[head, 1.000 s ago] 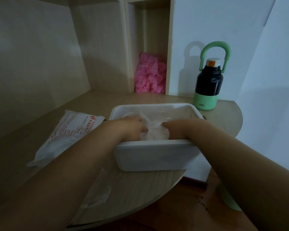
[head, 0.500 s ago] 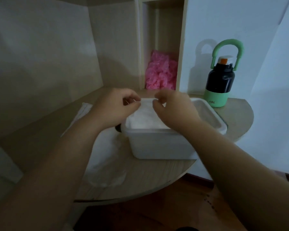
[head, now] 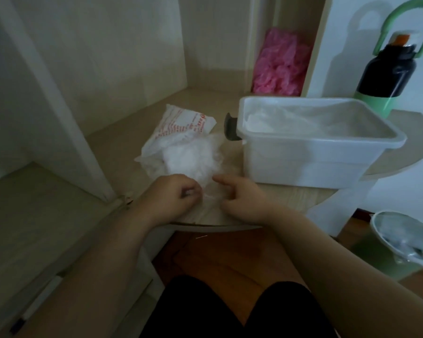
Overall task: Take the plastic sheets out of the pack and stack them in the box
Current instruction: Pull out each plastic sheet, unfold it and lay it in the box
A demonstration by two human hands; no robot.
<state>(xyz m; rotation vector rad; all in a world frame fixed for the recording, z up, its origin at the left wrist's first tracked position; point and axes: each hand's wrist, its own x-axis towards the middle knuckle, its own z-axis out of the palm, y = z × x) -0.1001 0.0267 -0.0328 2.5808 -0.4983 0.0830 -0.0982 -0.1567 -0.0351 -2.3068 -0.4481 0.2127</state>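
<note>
Well, nearest of all, the person is sitting in black shorts [head: 205, 311] at the rounded near edge of the desk [head: 230, 215], and a green bin [head: 386, 262] is standing on the floor to the right. Just over that edge both hands are working close together but not touching. The left hand [head: 174, 198] is curling its fingers in and seems to be pinching the corner of a thin sheet [head: 209, 192], probably to peel one filmy layer free of the rest; blur is making the exact grip hard to read. The right hand [head: 241, 198] is lying relaxed with forefinger and thumb spread, holding nothing. It looks placed to take the opposite corner so the sheet can be lifted flat.

Just beyond the fingers, the plastic sheets [head: 191, 157] are spilling in a crumpled white heap out of the pack [head: 181, 125], whose mouth is facing the person, likely so each sheet draws out toward them. To the right, just beside the heap, the box [head: 315, 154] is sitting open with some sheets lying inside already, near enough for a short carry. So the task is looking partly done, with plenty left in the heap.

Farther back, a black bottle [head: 388, 76] with a green handle is standing behind the box, and a pink bundle [head: 281, 67] is filling a narrow shelf niche.
</note>
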